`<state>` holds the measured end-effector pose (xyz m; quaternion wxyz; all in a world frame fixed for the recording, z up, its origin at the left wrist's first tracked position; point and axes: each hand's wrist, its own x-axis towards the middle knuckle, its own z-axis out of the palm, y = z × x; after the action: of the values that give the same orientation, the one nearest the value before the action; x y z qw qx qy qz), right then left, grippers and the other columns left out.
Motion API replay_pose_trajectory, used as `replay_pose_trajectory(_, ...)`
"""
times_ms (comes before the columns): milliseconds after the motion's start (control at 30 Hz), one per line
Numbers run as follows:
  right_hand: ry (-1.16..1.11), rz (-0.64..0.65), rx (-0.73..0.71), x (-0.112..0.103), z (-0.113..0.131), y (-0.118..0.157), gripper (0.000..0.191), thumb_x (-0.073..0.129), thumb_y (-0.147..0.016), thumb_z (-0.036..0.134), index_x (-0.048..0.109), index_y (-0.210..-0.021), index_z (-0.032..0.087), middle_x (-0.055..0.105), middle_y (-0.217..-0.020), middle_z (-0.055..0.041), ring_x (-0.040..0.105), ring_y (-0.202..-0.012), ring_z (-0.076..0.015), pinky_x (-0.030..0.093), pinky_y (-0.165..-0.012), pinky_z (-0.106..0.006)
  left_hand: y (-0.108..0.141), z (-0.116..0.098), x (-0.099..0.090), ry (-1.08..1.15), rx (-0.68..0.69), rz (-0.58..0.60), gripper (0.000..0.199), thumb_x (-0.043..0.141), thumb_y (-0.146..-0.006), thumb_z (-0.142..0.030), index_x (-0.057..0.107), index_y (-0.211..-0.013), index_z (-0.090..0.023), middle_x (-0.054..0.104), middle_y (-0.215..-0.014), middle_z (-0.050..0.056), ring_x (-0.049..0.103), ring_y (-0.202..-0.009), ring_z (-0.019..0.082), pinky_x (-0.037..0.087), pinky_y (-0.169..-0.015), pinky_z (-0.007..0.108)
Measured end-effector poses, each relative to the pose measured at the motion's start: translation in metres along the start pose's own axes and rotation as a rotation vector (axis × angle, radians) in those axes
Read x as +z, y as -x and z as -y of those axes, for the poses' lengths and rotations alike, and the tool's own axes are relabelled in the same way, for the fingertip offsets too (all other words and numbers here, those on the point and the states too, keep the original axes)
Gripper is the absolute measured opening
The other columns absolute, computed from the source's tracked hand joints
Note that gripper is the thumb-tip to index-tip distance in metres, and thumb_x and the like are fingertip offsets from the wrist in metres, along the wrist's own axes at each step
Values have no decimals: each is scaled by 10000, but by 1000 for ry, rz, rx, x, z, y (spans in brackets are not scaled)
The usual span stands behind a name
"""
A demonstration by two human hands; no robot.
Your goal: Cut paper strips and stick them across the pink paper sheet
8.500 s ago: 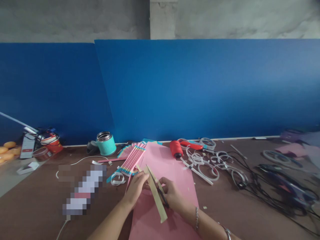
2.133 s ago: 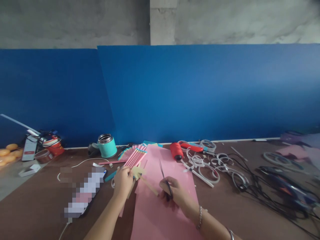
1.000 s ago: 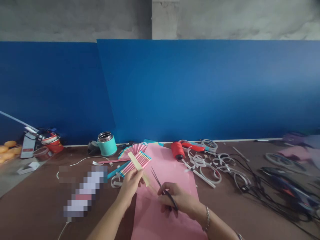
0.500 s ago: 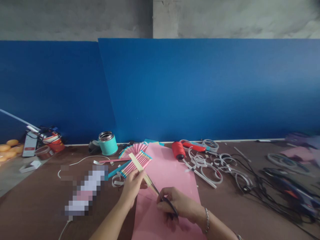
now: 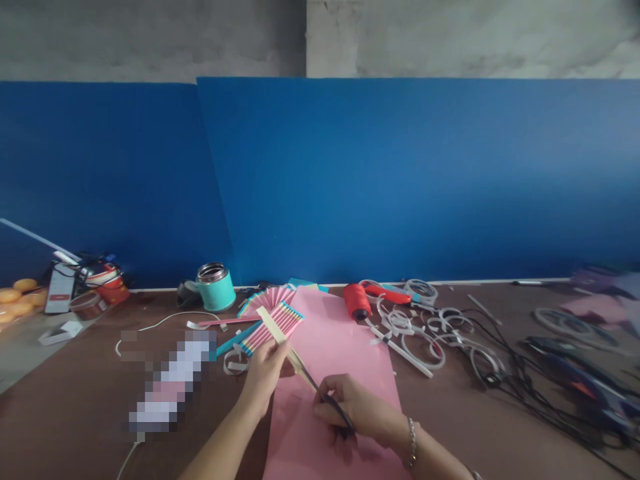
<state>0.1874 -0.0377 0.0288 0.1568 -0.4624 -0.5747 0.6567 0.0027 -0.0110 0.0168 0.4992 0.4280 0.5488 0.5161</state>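
Note:
Between the fingers and thumb of my left hand (image 5: pixel 269 370) is a cream folded strip (image 5: pixel 273 325), slanting over the pleated pink-and-blue paper. My right hand (image 5: pixel 350 402) grips dark-handled scissors (image 5: pixel 339 412), whose blades reach the strip's lower end. Both hands are above a large pink sheet (image 5: pixel 325 320). A pleated pink piece with blue edges (image 5: pixel 280 325) lies just beyond my left hand, and a pink paper fan (image 5: pixel 273 298) sits behind it.
A red thread spool (image 5: pixel 357 301) stands on the pink sheet's right edge. Curled white strips (image 5: pixel 400 320) and black cables (image 5: pixel 520 373) lie to the right. A teal cup (image 5: pixel 216 288) stands back left; a blue panel (image 5: pixel 390 180) rises behind the brown table (image 5: pixel 210 407).
The scissor blades have moved slightly up along the strip, and its lower end looks shorter. My hands have barely shifted.

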Motion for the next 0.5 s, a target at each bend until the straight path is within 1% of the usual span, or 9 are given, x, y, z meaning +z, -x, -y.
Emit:
replay_pose_trajectory(133, -18, 20, 4, 0, 2, 1, 143, 570, -700, 233, 546, -809, 143, 615, -475, 20, 508, -303, -84, 355, -322, -140, 0, 0, 0, -10, 5, -6, 382, 617, -672, -535, 591, -686, -154, 597, -577, -2, 599, -590, 180, 485, -552, 265)
replay_pose_trajectory(267, -13, 7, 12, 1, 3, 2, 138, 578, -694, 229, 552, -801, 146, 612, -468, 20, 511, -309, -89, 363, -326, -146, 0, 0, 1, -38, 17, -23, 403, 614, -663, -555, 606, -691, -153, 599, -572, 0, 597, -591, 185, 482, -550, 267)
replay_pose_trajectory(400, 10, 2, 9, 2, 1, 1, 121, 567, -702, 215, 556, -803, 149, 608, -468, 26, 513, -313, -92, 381, -328, -156, -1, 1, 0, -70, 37, -30, 413, 602, -671, -565, 622, -706, -154, 602, -577, 1, 595, -598, 186, 474, -552, 262)
replay_pose_trajectory(500, 19, 2, 4, 2, -1, -1, 111, 565, -712, 221, 550, -799, 153, 609, -470, 27, 524, -318, -99, 371, -325, -154, -2, 2, 0, -98, 56, -44, 413, 600, -675, -562, 633, -709, -152, 597, -569, 3, 588, -594, 188, 465, -550, 261)
